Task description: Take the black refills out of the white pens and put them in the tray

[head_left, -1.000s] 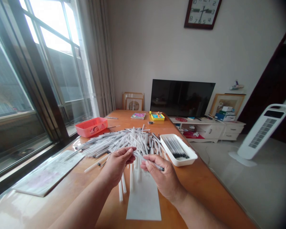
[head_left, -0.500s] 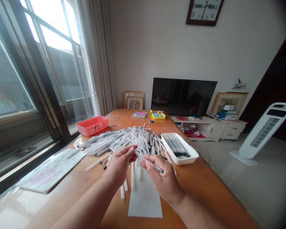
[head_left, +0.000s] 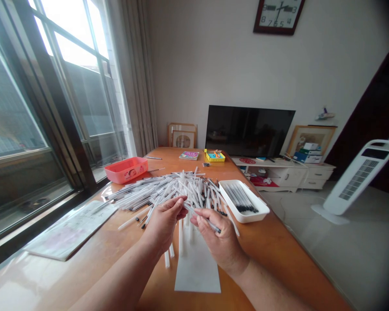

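Observation:
Over the table's middle, my left hand (head_left: 169,218) pinches the far end of a pen (head_left: 214,226) with a clear barrel. My right hand (head_left: 218,236) is closed round the same pen nearer its dark end, which points down to the right. My fingers cover part of the barrel. Behind and beneath my hands spreads a large heap of pen parts (head_left: 168,186), clear tubes and dark-tipped pieces. A white sheet (head_left: 197,272) lies under my hands, with a few clear tubes across its far part. To the right, a white tray (head_left: 262,212) holds a row of black-ended pens (head_left: 241,196).
A red plastic box (head_left: 126,171) stands back left of the heap. An open booklet (head_left: 65,235) lies at the left edge of the wooden table (head_left: 278,268). Farther back are a magazine (head_left: 189,155) and a yellow box (head_left: 215,157). A tower fan (head_left: 359,177) stands on the floor at right.
Both hands keep hold of the pen, almost unmoved. The whole view has shifted very slightly.

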The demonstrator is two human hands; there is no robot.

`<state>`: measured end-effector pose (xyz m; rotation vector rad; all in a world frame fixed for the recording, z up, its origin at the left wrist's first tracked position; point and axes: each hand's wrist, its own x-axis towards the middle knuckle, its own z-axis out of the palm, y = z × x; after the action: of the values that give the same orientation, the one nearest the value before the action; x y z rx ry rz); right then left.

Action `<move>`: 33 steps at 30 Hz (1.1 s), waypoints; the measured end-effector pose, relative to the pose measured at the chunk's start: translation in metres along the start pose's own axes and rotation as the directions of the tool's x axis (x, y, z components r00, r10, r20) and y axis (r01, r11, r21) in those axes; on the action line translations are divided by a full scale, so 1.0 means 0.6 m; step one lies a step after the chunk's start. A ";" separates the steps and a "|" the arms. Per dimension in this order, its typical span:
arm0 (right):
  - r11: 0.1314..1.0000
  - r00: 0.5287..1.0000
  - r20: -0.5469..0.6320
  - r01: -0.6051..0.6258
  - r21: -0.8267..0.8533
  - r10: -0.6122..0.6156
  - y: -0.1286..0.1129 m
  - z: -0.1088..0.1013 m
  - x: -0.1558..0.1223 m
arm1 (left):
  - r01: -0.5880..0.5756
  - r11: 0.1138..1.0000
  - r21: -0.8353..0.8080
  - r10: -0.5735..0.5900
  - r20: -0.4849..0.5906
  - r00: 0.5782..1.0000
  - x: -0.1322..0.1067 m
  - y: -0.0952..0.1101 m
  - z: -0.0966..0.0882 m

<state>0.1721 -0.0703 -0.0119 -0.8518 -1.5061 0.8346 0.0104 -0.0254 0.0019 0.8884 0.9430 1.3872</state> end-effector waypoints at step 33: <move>0.967 0.965 -0.080 -0.253 -0.027 0.250 0.028 -0.043 0.038 | -0.052 0.996 -0.074 0.049 -0.050 0.998 0.036 0.028 -0.039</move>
<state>0.1968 -0.0410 -0.0136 -1.1070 -1.3670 0.9502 -0.0184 -0.0046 0.0083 0.8305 0.9041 1.4833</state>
